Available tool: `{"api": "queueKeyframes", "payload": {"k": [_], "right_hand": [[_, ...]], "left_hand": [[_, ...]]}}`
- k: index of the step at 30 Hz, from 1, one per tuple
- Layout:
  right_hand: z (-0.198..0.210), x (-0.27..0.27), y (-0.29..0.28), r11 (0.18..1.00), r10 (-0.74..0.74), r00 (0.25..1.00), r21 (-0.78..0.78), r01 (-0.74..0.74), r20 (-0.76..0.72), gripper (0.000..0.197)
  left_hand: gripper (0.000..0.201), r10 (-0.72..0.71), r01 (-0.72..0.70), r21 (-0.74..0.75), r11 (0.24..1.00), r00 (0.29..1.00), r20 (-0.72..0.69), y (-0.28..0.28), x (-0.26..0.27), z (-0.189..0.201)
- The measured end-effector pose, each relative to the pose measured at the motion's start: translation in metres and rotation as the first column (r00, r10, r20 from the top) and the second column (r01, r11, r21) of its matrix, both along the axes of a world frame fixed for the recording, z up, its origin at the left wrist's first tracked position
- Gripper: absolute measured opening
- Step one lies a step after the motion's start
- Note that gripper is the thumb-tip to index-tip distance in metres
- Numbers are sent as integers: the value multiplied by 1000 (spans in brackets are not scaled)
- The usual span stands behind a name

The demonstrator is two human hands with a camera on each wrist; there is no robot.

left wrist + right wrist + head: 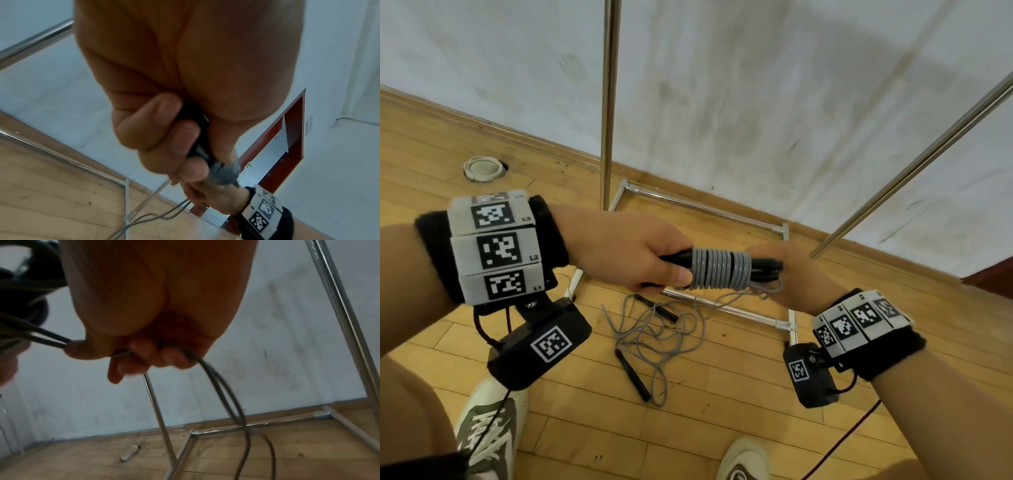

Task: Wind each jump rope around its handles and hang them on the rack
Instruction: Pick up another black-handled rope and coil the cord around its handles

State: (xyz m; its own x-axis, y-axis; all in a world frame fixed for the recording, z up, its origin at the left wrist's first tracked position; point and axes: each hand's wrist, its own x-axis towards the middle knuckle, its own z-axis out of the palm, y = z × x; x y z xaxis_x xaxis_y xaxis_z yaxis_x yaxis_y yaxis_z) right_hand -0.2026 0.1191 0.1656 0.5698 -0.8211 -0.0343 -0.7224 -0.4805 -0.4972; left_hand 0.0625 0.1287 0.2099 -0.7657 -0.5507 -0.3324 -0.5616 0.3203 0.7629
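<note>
My left hand grips two black handles held side by side, with grey rope coiled in several tight turns around them. My right hand sits at the other end of the handles and its curled fingers hold a doubled strand of the grey rope, which hangs down in a loop. In the left wrist view my fingers wrap the black handles. A second jump rope lies loose and tangled on the floor below, its black handles apart.
A chrome rack stands against the white wall: upright pole, slanted bar on the right, rectangular base frame on the wooden floor. A round floor drain lies at the left. My shoes are at the bottom.
</note>
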Motion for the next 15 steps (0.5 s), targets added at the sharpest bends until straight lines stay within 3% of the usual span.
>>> {"api": "queueKeyframes", "payload": {"k": [2, 9, 15], "right_hand": [[-2, -1, -6, 999, -28, 999, 27, 28, -29, 49], [0, 4, -9, 987, -89, 989, 147, 71, 115, 32], [13, 14, -8, 978, -182, 947, 148, 147, 264, 35]], "left_hand": [[19, -15, 15, -12, 1000, 999, 50, 0, 1, -1], [19, -20, 50, -97, 994, 958, 285, -2, -2, -15], [18, 93, -38, -183, 982, 948, 304, -13, 1, -21]]}}
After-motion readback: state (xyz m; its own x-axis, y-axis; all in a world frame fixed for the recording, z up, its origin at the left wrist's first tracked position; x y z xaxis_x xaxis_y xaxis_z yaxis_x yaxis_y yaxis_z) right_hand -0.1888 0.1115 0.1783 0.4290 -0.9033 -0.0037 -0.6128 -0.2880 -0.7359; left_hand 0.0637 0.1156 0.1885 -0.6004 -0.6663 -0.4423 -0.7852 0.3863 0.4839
